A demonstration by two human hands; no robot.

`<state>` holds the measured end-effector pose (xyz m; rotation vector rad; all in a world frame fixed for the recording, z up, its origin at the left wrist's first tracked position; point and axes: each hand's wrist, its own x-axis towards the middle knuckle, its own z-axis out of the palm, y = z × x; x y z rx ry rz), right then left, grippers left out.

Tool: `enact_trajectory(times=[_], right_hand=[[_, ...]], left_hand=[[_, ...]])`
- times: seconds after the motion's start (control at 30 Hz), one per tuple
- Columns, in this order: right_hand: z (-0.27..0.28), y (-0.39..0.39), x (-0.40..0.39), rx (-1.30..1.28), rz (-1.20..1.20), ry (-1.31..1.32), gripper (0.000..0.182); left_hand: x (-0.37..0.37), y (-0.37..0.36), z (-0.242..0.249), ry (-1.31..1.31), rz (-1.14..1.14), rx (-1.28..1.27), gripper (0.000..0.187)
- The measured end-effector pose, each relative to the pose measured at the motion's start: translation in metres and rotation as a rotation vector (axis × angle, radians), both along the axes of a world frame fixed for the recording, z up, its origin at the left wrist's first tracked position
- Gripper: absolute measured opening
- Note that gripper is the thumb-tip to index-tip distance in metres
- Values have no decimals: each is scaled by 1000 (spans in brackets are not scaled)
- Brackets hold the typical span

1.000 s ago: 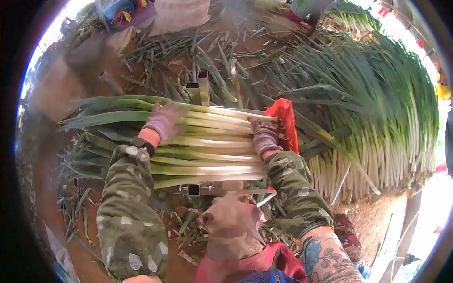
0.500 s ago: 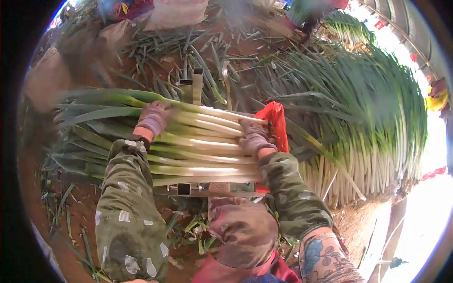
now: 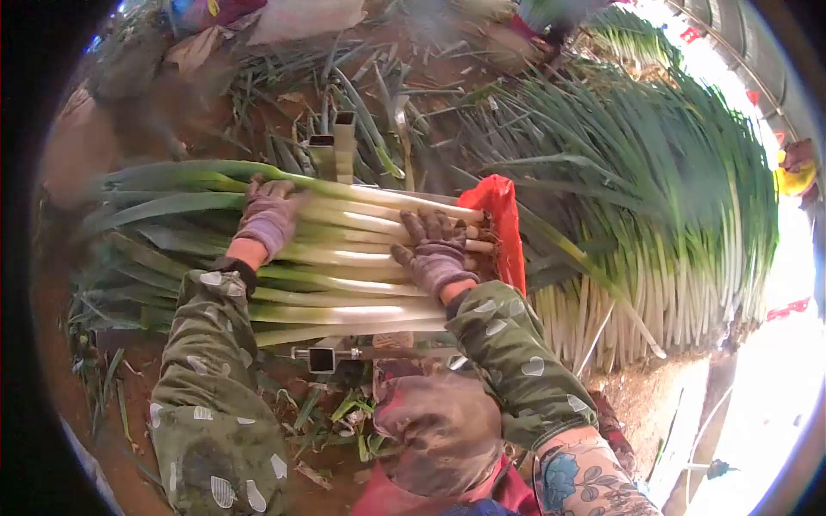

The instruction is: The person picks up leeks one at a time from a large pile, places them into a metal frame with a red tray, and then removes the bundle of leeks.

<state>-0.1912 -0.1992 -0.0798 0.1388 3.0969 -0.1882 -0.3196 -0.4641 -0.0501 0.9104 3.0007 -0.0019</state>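
Observation:
A row of long green onions point(image 3: 361, 258) lies side by side across a metal frame, green leaves to the left and white stems to the right. My left hand point(image 3: 268, 215), in a dirty purple glove, is closed over the upper stalks where green turns to white. My right hand point(image 3: 437, 254), gloved likewise, rests on the white stems near the roots with its fingers spread. Red plastic point(image 3: 508, 232) stands upright by the root ends. Under the stalks, parts of the metal frame point(image 3: 322, 359) stick out at front and back.
A large pile of green onions point(image 3: 662, 215) stands at the right, roots toward me. Loose leaves point(image 3: 292, 77) litter the brown ground behind. A pale sack point(image 3: 310, 19) lies at the back. My knee point(image 3: 443, 421) is close below the frame.
My right hand has shifted left along the stems and its fingers have spread. My left hand has moved slightly left and now looks sharper. The whole view has shifted a little.

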Motion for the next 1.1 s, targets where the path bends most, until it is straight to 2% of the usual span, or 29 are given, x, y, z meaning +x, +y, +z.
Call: enact_trajectory(times=[0.03, 0.17, 0.23, 0.27, 0.3, 0.33, 0.37, 0.4, 0.43, 0.47, 0.5, 0.57, 0.7, 0.77, 0.8, 0.83, 0.9, 0.97, 1.0, 1.03, 1.07, 1.1], right_hand=[[-1, 0, 1, -3, -13, -6, 66], [7, 1, -1, -43, 16, -45, 67], [0, 3, 1, -27, 13, -5, 68], [11, 1, -1, -48, -2, -97, 69], [-2, 2, -5, -81, -12, -99, 70], [-12, 5, -7, -56, 41, -65, 69], [8, 0, -4, -18, -6, -120, 69], [24, 0, -7, -42, -5, -241, 72], [23, 1, -4, -74, 10, -238, 74], [7, 4, -3, -15, 41, -94, 70], [4, 3, -3, -24, 33, -56, 69], [10, 4, -4, -41, 29, -146, 68], [30, 2, -2, -105, 13, -191, 70], [45, 3, -3, -165, 24, -339, 73], [69, 5, 0, -163, 71, -423, 76], [59, 16, 6, -383, 68, -433, 75], [100, 29, 51, -512, 153, -303, 70], [122, 56, 106, -482, 253, -79, 65], [118, 78, 137, -582, 171, -104, 65], [117, 103, 167, -681, 90, -127, 64], [143, 120, 205, -665, 112, -96, 60], [163, 128, 238, -709, -163, -151, 58]], left_hand=[[0, -1, -2, 66, -10, -23, 47], [-3, -1, 2, -30, -30, -2, 49], [4, -1, 4, 3, -41, -18, 50], [6, -3, 7, -23, -48, 6, 50], [7, -3, 8, -46, -62, 39, 50], [7, -4, 4, 26, -87, 55, 47], [6, -4, -1, 105, -114, 78, 45], [2, 0, -1, 55, -93, 38, 44], [1, -2, 0, 7, -55, -8, 42], [-4, -7, -19, 57, -45, -2, 42], [-9, -9, -33, 106, -31, -1, 41], [0, -3, -13, 36, 21, -1, 40], [-8, -5, -21, -12, 46, -53, 43], [-7, -4, -16, -28, 66, 9, 41], [-6, -3, -15, -46, 78, -6, 41], [-3, 0, -14, -70, 84, -25, 41], [6, 3, -12, -5, 76, -54, 40], [2, 10, -12, -49, 178, -154, 40], [5, 15, -1, -159, 205, -182, 45], [-7, 22, -12, -140, 198, -174, 45], [-31, 26, -43, -107, 222, -167, 48], [3, 43, 16, -80, 253, -162, 52]])
